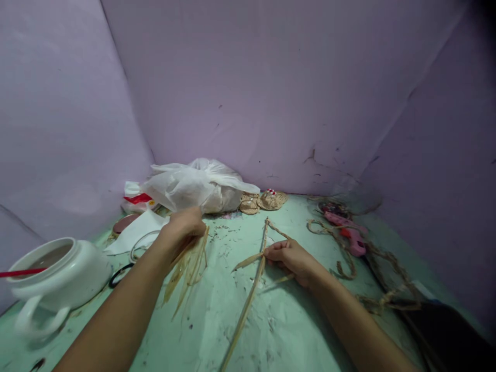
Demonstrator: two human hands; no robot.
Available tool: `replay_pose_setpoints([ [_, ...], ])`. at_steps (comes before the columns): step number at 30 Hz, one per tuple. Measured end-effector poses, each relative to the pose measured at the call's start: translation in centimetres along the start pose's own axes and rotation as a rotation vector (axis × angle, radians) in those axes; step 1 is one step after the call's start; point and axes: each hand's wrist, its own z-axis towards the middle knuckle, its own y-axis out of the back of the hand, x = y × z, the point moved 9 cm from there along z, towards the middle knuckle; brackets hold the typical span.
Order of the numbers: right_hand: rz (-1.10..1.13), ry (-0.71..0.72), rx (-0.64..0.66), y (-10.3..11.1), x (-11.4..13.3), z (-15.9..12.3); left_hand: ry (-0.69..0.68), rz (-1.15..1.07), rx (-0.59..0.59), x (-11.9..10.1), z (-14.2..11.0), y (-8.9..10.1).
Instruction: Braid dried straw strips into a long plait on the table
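- At the near right corner of the tabletop [217, 320] I see a dark flat object [445, 330], its face too dim to make out.
- By the near left corner stands a glossy white pot [83, 274] with a looped handle, a red stick [27, 272] across its rim.
- A long pale strip [245, 315] runs from the near edge up to the right hand [287, 256], near the middle.
- That hand's thumb and forefinger are pinched on a thin straw braid [265, 235], which bends to a point just beyond them; loose strip ends poke out on either side.
- The left hand [188, 223] is curled palm-down over a fan of dry strips [188, 271], left of the braid; its fingertips are hidden, so I can't tell whether it grips any.
- Toward the right edge lie a pink glue gun [355, 243] and tangled braided cords [391, 258].
- Toward the left edge are a black loop [116, 276], a white sheet [134, 232] and a round reddish disc [124, 223].
- Near the far left corner sits a red-and-white packet [138, 199], its print too small to read.
- Along the far edge rest a knotted white plastic bag [194, 186] and small straw hats [273, 200], one trimmed red and white.
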Motion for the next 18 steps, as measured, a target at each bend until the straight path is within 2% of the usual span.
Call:
replay_pose_setpoints([
  [5, 0.012, 0.007, 0.018, -0.1, -0.1, 0.1, -0.067, -0.005, 0.0, -0.9, -0.4, 0.8],
  [9, 0.005, 0.002, 0.019, -0.1, 0.0, 0.1, 0.056, 0.061, -0.088, 0.1, -0.9, 2.3],
  [11, 0.012, 0.008, 0.02, -0.1, 0.0, 0.0, 0.066, 0.057, -0.132, 0.0, -1.0, 2.6],
  [13, 0.017, 0.01, 0.027, -0.1, 0.0, 0.0, 0.009, 0.015, -0.144, -0.8, -1.0, 2.3],
  [15, 0.017, 0.011, 0.032, -0.2, -0.1, 0.1, -0.072, -0.036, -0.079, -1.8, -0.7, 1.1],
  [18, 0.016, 0.018, 0.033, -0.1, -0.1, 0.2, -0.078, -0.012, -0.053, -2.2, -0.3, -0.2],
])
